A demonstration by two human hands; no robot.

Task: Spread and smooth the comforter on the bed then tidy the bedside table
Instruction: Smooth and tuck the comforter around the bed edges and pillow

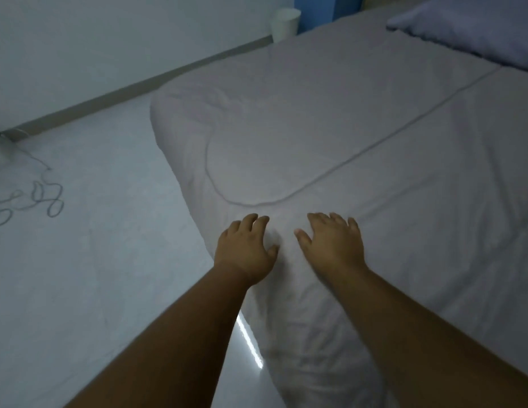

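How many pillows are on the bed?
1. A single pillow lies at the far right end of the bed, cut off by the picture's edge; more could be hidden beyond it.

comforter [330, 119]: pale grey, spread flat over the bed
near corner: rounded, wrinkled, draping over the bed's edge
seam: stitched line running near-left to far-right

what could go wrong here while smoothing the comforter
1. Both hands, left hand and right hand, press open-palmed near the comforter's corner; pushing outward could slide that edge off the bed rather than flatten the wrinkles below them.
2. The loose cord coiled on the floor may catch a foot when the person moves round the bed.
3. The white bin by the far corner could get knocked.
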